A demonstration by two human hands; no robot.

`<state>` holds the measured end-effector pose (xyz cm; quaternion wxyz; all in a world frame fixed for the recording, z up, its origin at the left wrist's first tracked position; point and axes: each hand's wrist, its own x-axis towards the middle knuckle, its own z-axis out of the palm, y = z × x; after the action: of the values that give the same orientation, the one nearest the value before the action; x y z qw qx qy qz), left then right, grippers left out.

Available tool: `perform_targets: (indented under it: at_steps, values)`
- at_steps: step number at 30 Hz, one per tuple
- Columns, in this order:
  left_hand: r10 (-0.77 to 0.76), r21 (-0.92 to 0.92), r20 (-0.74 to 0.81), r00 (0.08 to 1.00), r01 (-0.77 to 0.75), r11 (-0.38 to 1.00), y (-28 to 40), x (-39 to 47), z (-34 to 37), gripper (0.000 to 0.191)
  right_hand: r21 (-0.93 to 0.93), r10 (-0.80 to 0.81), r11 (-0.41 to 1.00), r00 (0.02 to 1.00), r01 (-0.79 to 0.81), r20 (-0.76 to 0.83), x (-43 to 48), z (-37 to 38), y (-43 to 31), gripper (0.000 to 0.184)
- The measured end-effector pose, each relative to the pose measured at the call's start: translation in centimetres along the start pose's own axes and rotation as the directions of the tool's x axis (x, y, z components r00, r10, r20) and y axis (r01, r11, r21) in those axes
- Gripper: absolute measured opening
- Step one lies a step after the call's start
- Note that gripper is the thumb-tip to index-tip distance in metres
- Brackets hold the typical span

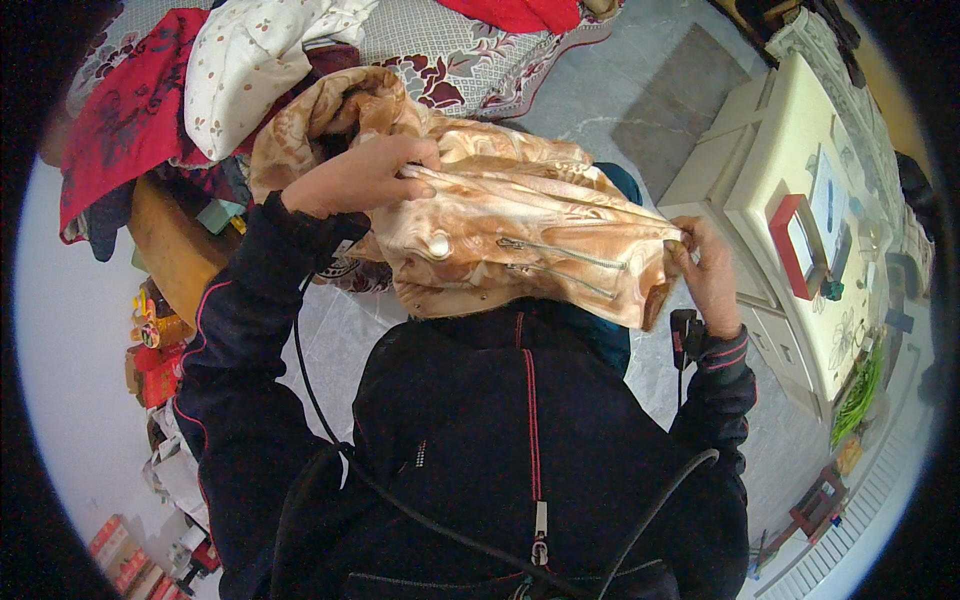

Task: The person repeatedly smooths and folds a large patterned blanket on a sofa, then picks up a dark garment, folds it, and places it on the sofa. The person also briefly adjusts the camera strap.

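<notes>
A tan and cream patterned jacket (480, 225) of plush-looking cloth lies across my lap. My left hand (367, 176) pinches its edge near the bunched upper part. At the other end, my right hand (701, 270) grips the jacket's corner between thumb and fingers. The edge is drawn fairly straight between both hands. Two metal zips (570, 255) run along the jacket's side facing me, and a round pale button (438, 245) shows left of them. Folds hide part of the jacket's far side.
Ahead stands a bed or couch with a floral cover (450, 67). A white patterned cloth (240, 75) and a red cloth (135, 120) lie at the left. On my right is a cream cabinet (787, 142) bearing a red box frame (796, 247) and green vegetables (859, 394). Dark cables cross my front.
</notes>
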<state>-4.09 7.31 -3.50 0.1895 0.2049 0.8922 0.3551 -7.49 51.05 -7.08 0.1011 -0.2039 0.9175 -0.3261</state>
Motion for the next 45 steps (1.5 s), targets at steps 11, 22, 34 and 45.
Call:
perform_targets:
  at_steps: [11, 22, 34, 45]
  values:
    - [-0.067, 0.000, 0.024, 0.997, 0.067, 0.998, 0.0, -0.2, -0.1, 0.024, 0.542, -0.021, 0.838, 0.988, -0.066, 0.152, -5.1, -2.6, -4.3, 0.034]
    - [-0.063, -0.020, 0.068, 0.996, 0.064, 0.998, -0.4, 0.0, -0.2, 0.025, 0.660, 0.352, 0.664, 0.926, -0.352, 0.140, -1.4, -0.2, -0.8, 0.028]
    - [-0.096, -0.029, 0.123, 0.988, 0.101, 0.995, -0.7, 0.8, 0.0, 0.030, 0.291, 0.218, 0.926, 0.970, -0.241, 0.110, 3.4, 5.1, 3.6, 0.024]
    - [-0.101, -0.066, 0.127, 0.987, 0.110, 0.992, -1.0, 0.7, -0.1, 0.028, 0.180, -0.073, 0.982, 0.993, 0.055, 0.093, 6.6, 4.7, 5.0, 0.021]
